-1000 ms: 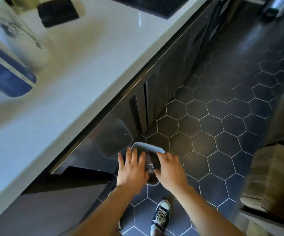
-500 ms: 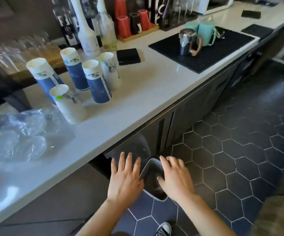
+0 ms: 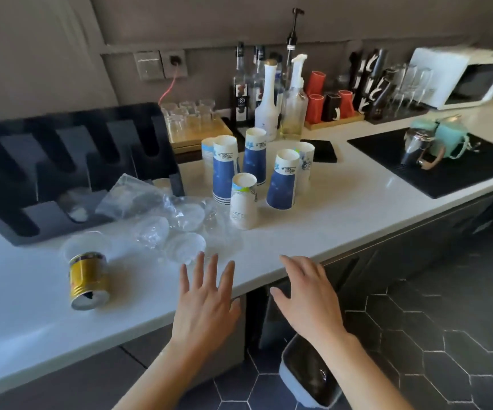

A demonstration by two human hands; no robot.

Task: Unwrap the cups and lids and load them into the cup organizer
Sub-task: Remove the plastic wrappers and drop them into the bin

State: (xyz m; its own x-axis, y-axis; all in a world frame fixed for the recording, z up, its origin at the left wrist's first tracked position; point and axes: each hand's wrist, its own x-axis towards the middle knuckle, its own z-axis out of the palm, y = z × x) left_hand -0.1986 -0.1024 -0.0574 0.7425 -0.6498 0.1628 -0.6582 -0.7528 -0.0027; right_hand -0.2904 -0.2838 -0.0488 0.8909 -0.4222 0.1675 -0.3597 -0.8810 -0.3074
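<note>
Several upside-down stacks of blue and white paper cups (image 3: 254, 170) stand on the white counter (image 3: 342, 208). Clear plastic lids (image 3: 184, 247) and crumpled clear wrapping (image 3: 138, 199) lie left of them. The black cup organizer (image 3: 70, 170) lies at the back left, with a lid or two in its slots. My left hand (image 3: 206, 303) hovers with fingers spread over the counter's front edge, just short of the lids. My right hand (image 3: 307, 300) hangs open beside it, beyond the counter edge. Neither hand holds anything.
A gold can (image 3: 88, 281) lies on its side at the front left. A grey bin (image 3: 307, 377) stands on the dark hexagon floor under my right forearm. Bottles (image 3: 266, 105), glasses, red cups, a black mat with a steel jug (image 3: 416, 146) and a microwave (image 3: 466, 75) fill the back.
My view has swung up from the floor and bin to the counter. Both hands have left the bin and risen to the counter's front edge, open.
</note>
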